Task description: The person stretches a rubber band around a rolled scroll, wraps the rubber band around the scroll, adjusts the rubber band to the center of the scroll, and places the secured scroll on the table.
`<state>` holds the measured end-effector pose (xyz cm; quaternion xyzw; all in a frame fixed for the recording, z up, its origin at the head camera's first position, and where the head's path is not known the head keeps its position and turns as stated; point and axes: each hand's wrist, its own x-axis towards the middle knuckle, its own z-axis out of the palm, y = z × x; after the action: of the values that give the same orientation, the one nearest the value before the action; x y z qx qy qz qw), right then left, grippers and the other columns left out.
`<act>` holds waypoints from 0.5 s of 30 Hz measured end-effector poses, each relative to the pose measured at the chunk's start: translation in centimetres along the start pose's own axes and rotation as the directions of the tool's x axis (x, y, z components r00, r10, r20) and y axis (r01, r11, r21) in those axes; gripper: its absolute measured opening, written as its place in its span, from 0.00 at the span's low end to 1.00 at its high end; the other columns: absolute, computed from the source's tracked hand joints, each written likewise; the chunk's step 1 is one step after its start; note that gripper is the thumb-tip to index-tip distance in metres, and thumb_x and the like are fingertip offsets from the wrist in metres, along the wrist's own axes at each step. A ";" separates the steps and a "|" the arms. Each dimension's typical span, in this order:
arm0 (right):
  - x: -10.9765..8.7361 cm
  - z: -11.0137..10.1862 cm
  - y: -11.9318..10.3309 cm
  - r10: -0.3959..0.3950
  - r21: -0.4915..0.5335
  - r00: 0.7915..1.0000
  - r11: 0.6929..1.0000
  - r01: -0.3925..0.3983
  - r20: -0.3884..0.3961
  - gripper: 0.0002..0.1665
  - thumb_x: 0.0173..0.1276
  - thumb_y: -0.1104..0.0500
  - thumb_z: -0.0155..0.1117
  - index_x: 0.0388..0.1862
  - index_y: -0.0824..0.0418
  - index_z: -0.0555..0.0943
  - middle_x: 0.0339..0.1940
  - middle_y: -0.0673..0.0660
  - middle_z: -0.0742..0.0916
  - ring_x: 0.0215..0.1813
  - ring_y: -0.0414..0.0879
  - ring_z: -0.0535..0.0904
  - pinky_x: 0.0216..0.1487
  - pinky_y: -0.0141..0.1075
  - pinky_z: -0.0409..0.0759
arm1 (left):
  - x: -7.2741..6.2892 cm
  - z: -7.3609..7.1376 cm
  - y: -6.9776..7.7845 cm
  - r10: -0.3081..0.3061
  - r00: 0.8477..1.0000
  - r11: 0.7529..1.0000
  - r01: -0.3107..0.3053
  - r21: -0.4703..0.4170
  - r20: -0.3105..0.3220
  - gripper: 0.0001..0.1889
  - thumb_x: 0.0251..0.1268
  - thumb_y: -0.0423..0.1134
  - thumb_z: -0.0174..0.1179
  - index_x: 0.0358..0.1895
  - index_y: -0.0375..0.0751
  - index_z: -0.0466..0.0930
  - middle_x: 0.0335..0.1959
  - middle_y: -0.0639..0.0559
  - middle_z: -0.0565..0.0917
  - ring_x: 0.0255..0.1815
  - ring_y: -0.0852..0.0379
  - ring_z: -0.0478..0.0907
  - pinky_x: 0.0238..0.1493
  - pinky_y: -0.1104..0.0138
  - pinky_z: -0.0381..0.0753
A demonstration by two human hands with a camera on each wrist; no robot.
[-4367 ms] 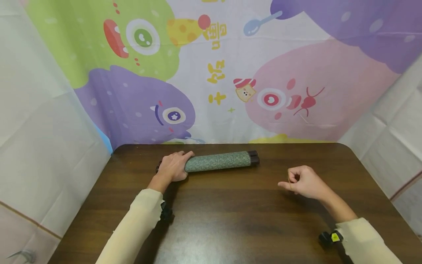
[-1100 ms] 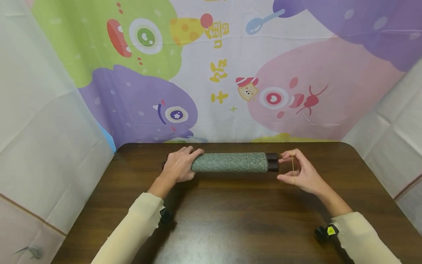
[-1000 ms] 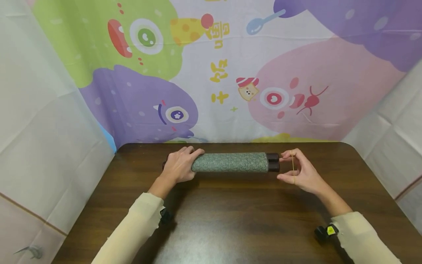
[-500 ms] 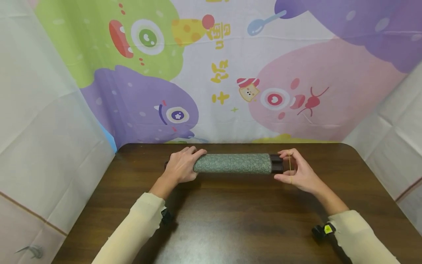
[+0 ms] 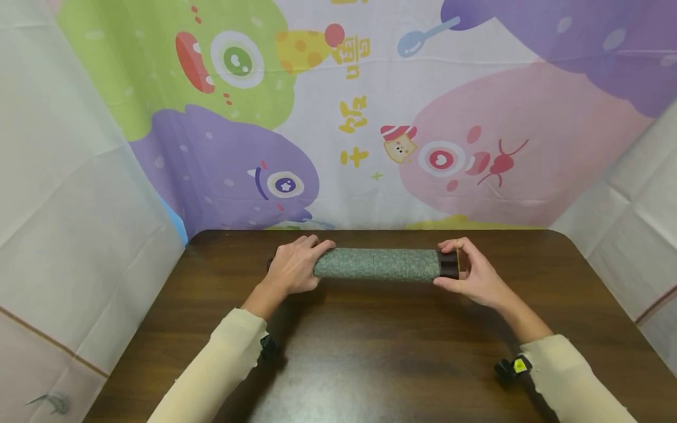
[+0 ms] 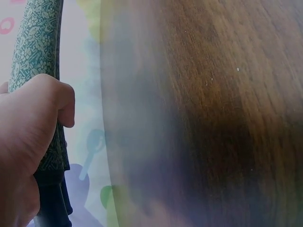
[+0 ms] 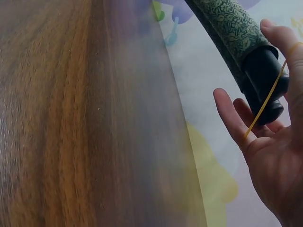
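A rolled scroll (image 5: pixel 378 263) in green patterned cloth, with two dark rod ends (image 5: pixel 448 264) at its right tip, is held level over the table. My left hand (image 5: pixel 296 264) grips it near its left end; in the left wrist view the thumb lies across the cloth. With thumb and fingers spread, my right hand (image 5: pixel 476 279) holds a yellow rubber band (image 7: pixel 265 105) stretched between them. The band crosses the dark ends in the right wrist view. Right thumb and fingertips stand around the scroll's right end; whether they touch it I cannot tell.
The brown wooden table (image 5: pixel 359 364) lies under both hands. A cloth printed with cartoon monsters (image 5: pixel 359 117) hangs right behind its far edge. Pale sheets (image 5: pixel 69 194) hang at both sides. Each wrist wears a small dark camera (image 5: pixel 506 371).
The scroll has been raised from its slant on the table, turned level and shifted right. My right hand has spread the rubber band and moved left, bringing it over the scroll's right end.
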<state>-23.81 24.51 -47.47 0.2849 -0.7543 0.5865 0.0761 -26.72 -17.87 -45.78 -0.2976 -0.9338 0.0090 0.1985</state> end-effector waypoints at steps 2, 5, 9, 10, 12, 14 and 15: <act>0.1 0.1 0.0 -0.004 -0.027 1.000 1.000 0.004 -0.001 0.35 0.55 0.83 0.79 0.58 0.76 0.71 0.65 0.35 0.82 0.63 0.29 0.83 0.43 0.29 0.92 | 0.0 0.0 0.0 0.000 1.000 1.000 0.000 0.001 0.009 0.39 0.48 0.45 0.85 0.69 0.58 0.81 0.51 0.47 0.88 0.49 0.46 0.90 0.31 0.48 0.91; 0.2 0.1 -0.1 -0.013 -0.072 1.000 0.997 0.012 -0.005 0.35 0.55 0.81 0.81 0.58 0.73 0.73 0.65 0.33 0.83 0.63 0.28 0.83 0.46 0.27 0.90 | 0.0 -0.1 0.2 0.000 1.000 1.000 0.000 -0.002 0.014 0.39 0.49 0.45 0.85 0.69 0.58 0.81 0.51 0.47 0.88 0.50 0.46 0.90 0.31 0.48 0.91; 0.2 0.2 -0.1 -0.024 -0.117 1.000 0.993 0.024 -0.003 0.34 0.55 0.79 0.83 0.57 0.71 0.76 0.65 0.31 0.83 0.65 0.26 0.81 0.55 0.21 0.84 | 0.1 -0.1 0.3 0.000 1.000 1.000 0.000 -0.009 0.018 0.39 0.49 0.45 0.84 0.70 0.59 0.81 0.51 0.47 0.88 0.50 0.46 0.89 0.32 0.48 0.91; 0.2 0.2 -0.1 -0.028 -0.126 1.000 0.992 0.027 -0.002 0.33 0.55 0.79 0.83 0.57 0.71 0.76 0.65 0.31 0.83 0.66 0.26 0.81 0.58 0.20 0.82 | 0.1 -0.1 0.4 0.000 1.000 1.000 0.000 -0.011 0.020 0.39 0.50 0.45 0.84 0.70 0.59 0.81 0.51 0.47 0.88 0.50 0.46 0.89 0.33 0.48 0.92; 0.2 0.2 -0.1 -0.028 -0.138 1.000 0.990 0.028 0.001 0.33 0.55 0.78 0.83 0.56 0.70 0.77 0.66 0.31 0.83 0.67 0.26 0.81 0.61 0.19 0.79 | 0.1 -0.1 0.4 0.000 1.000 1.000 0.001 -0.013 0.024 0.39 0.50 0.45 0.84 0.70 0.59 0.81 0.52 0.47 0.88 0.50 0.46 0.89 0.33 0.48 0.92; 0.2 0.1 -0.1 -0.027 -0.143 1.000 0.989 0.028 0.006 0.32 0.55 0.78 0.83 0.56 0.69 0.78 0.66 0.30 0.83 0.68 0.25 0.81 0.63 0.18 0.77 | 0.1 0.0 0.5 -0.001 1.000 1.000 0.001 -0.013 0.029 0.39 0.50 0.44 0.84 0.70 0.58 0.81 0.52 0.47 0.88 0.51 0.45 0.90 0.33 0.47 0.92; 0.2 0.1 -0.1 -0.025 -0.144 1.000 0.989 0.027 0.011 0.32 0.56 0.78 0.83 0.56 0.69 0.78 0.66 0.29 0.83 0.68 0.25 0.81 0.63 0.18 0.77 | 0.1 0.0 0.5 -0.001 1.000 1.000 0.001 -0.013 0.030 0.39 0.50 0.44 0.84 0.70 0.58 0.81 0.52 0.47 0.88 0.51 0.45 0.90 0.32 0.47 0.92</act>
<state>-23.93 24.34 -47.36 0.2911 -0.7912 0.5284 0.1008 -26.51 -17.41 -45.81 -0.2983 -0.9369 0.0073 0.1824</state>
